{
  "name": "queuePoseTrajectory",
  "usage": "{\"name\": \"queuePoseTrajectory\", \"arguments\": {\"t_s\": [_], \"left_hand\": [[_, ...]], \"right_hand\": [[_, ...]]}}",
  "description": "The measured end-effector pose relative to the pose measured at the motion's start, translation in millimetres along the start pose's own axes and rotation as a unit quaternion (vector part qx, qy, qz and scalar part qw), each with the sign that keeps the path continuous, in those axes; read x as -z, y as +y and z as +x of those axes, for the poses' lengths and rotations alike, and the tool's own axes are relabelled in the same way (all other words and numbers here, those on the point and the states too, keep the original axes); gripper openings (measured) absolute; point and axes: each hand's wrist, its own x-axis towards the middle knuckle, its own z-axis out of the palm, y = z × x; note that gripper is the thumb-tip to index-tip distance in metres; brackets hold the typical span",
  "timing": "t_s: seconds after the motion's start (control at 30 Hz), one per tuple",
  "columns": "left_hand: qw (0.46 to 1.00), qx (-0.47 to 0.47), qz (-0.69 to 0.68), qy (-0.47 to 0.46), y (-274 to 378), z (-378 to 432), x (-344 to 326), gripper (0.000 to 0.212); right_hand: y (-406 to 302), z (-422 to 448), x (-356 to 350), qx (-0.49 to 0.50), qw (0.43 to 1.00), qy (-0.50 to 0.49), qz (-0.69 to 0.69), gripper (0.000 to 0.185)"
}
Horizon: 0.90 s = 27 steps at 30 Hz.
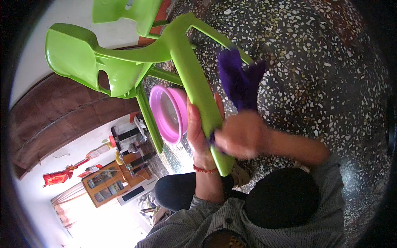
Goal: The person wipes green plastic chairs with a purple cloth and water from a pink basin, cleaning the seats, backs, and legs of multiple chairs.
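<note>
A green plastic chair (192, 71) is tipped over in front of me, with one broad leg slanting down toward my lap. My left hand (197, 125), with a red bracelet at the wrist, grips this leg from beneath, its fingers showing on both sides. In my right hand (243, 135), which is blurred, is a purple cloth (240, 80). Part of the cloth lies against the leg near its end, while the loose part flares out above the fist. The fingers inside the cloth are partly hidden.
A pink plastic basin (183, 105) stands on the speckled terrazzo floor (294, 83) just beyond the chair. Another green chair (127, 15) is at the top. A wooden cabinet (107, 183) stands far off at the left. My dark-clad knees (282, 198) are close below my hands.
</note>
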Motion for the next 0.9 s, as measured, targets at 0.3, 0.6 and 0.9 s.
{"name": "queuePoseTrajectory", "arguments": {"t_s": [0.3, 0.6, 0.9], "left_hand": [[0.999, 0.037, -0.004, -0.025, 4.9, -3.0, 11.9, 0.053], [0.998, 0.029, -0.043, -0.022, -1.4, 1.3, 12.4, 0.051], [0.996, 0.027, -0.079, -0.044, 1.8, 0.6, 5.5, 0.053]], "right_hand": [[61.3, 63.4, -13.6, 0.016, 0.989, 0.107, -0.098, 0.018], [89.4, 96.7, -7.6, -0.025, 0.987, 0.107, -0.116, 0.014], [-27.4, 6.3, 0.0, 0.030, 0.999, -0.030, -0.025, 0.018]]}}
